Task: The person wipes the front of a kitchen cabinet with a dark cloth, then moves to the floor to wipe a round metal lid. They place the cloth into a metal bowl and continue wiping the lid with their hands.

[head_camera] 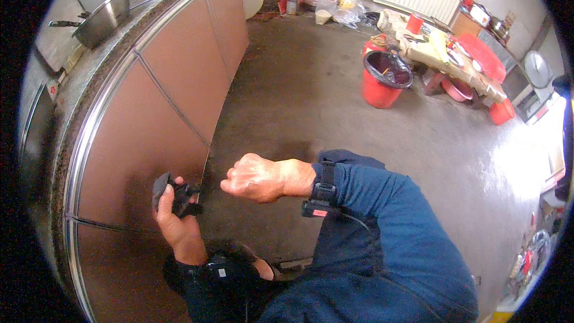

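Observation:
Low in front of the cabinet doors, my left hand point(180, 226) grips a crumpled dark cloth-like item point(176, 196), grey on one side and black on the other. My thumb presses on its near side, and fingertips show around its far side. To the right, my right hand point(255, 178) is closed in a fist, back of the hand towards me. Nothing sticks out of it, though its palm is hidden. A black strap with a small box point(323, 193) circles the right wrist over a blue sleeve point(403, 215).
Brown cabinet doors point(179, 58) under a stone-edged counter stand close on my left, with a steel pot point(105, 20) on top. Across the grey floor point(287, 85) are a red bucket point(381, 94) with a black liner and a cluttered low table point(482, 78).

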